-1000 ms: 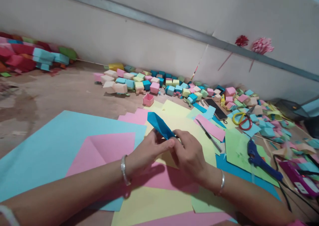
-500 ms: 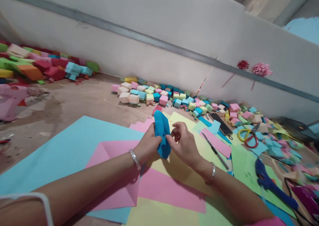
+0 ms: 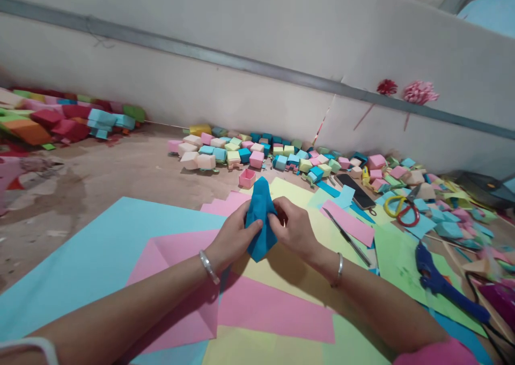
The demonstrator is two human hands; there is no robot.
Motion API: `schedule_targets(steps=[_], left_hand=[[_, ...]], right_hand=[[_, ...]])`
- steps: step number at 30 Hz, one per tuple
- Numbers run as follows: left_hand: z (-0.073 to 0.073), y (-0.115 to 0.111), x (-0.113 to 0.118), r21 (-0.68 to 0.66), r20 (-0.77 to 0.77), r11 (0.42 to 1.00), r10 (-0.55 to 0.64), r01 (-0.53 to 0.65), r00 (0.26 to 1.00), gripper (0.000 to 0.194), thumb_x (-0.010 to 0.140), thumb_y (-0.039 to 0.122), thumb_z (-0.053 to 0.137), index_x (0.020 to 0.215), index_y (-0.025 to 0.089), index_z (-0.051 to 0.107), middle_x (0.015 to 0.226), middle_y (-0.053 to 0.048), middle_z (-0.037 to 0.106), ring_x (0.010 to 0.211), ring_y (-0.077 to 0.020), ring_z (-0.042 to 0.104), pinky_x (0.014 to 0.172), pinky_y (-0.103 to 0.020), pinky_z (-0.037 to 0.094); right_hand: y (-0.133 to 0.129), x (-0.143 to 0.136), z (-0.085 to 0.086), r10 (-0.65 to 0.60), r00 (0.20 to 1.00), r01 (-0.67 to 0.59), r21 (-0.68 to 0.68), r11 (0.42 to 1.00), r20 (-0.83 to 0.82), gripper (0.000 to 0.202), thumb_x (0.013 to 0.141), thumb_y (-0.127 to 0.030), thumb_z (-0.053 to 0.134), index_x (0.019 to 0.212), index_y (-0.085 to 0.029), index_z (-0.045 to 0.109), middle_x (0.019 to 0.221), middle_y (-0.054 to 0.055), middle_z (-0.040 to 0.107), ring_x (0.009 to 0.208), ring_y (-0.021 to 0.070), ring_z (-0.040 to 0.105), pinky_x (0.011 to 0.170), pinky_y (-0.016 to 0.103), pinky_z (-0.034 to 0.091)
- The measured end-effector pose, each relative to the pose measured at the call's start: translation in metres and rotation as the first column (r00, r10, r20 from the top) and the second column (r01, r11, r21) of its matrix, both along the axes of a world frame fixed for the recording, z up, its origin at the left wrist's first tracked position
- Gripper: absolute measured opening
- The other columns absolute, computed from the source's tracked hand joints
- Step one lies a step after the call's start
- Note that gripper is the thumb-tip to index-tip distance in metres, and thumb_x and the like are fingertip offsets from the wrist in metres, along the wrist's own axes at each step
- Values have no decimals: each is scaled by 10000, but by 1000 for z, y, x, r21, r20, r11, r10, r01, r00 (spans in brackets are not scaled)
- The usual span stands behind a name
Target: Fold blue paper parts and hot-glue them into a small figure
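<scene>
Blue folded paper [image 3: 261, 212] is between both hands, above the yellow sheets [image 3: 287, 268] in the middle of the bench [image 3: 155, 166]. Left hand [image 3: 231, 239] grips its left side, thumb across the face. Right hand [image 3: 295, 228] is closed in on the right edge, thumb and curled fingers at the paper; half a second ago those fingers were raised, more open.

Change on the paper: a second ago it was tilted over to the left, seen as a narrow strip. Now it stands near upright, face to camera, pointed top and bottom.

Pink open box [image 3: 247, 178] was partly behind the paper in the last frame; it's now in full view just beyond, at the upper left of the paper. Pink glue gun [image 3: 8, 174] at the left edge is more cut off than last frame.

Right side: slim dark cutter [image 3: 346, 237] on the pink strip, phone [image 3: 356, 192], scissors [image 3: 402, 210], blue glue gun [image 3: 446, 287] on the green sheet [image 3: 396, 263].
</scene>
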State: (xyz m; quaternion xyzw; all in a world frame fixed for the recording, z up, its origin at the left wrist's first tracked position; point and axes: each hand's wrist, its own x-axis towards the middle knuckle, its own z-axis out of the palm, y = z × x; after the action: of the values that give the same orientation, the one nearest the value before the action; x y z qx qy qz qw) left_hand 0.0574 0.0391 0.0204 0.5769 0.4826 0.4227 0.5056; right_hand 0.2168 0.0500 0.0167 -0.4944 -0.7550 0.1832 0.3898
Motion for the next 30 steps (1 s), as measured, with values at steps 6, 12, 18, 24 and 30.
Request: schedule_targets(steps=[6, 12, 18, 24, 30], left_hand=[[-4, 3, -2, 5, -38, 995, 104, -104, 994, 304, 758, 310, 627, 1025, 169, 593, 883, -46, 655, 834, -220, 603, 704, -333, 495], [3, -1, 1, 8, -45, 989, 148, -147, 988, 271, 751, 351, 656, 941, 169, 587, 841, -24, 633, 784, -190, 587, 673, -297, 485], [3, -3, 3, 16, -4, 992, 124, -124, 992, 258, 829, 356, 562, 1020, 184, 586, 960, -44, 652, 835, -190, 592, 735, -313, 492], [1, -2, 3, 59, -5, 996, 71, -70, 997, 223, 830, 321, 572, 1002, 187, 617, 930, -34, 663, 850, -192, 600, 762, -305, 487], [0, -3, 3, 52, 12, 999, 9, -10, 1000, 192, 827, 300, 574, 976, 200, 644, 919, -39, 673, 904, -229, 618, 812, -351, 500]], right_hand=[[-1, 0, 1, 41, 999, -40, 41, 998, -25, 66, 773, -166, 504, 793, -202, 555, 709, -13, 560, 626, 125, 489, 606, 244, 392], [-4, -1, 2, 14, 1000, -14, 22, 1000, -7, 69, 795, -183, 500, 743, -203, 540, 640, -28, 514, 576, 118, 455, 557, 239, 354], [-3, -1, -3, 1, 1000, 1, 57, 998, -30, 90, 792, -165, 487, 806, -205, 566, 674, -18, 547, 588, 124, 475, 567, 239, 379], [-4, -1, -4, 62, 998, -62, 120, 991, 0, 145, 760, -126, 521, 813, -194, 638, 759, 18, 586, 701, 143, 549, 618, 249, 434], [-3, -5, -5, -4, 985, 6, 14, 1000, -172, 63, 729, -145, 543, 749, -190, 581, 760, 11, 606, 677, 134, 569, 587, 248, 448]])
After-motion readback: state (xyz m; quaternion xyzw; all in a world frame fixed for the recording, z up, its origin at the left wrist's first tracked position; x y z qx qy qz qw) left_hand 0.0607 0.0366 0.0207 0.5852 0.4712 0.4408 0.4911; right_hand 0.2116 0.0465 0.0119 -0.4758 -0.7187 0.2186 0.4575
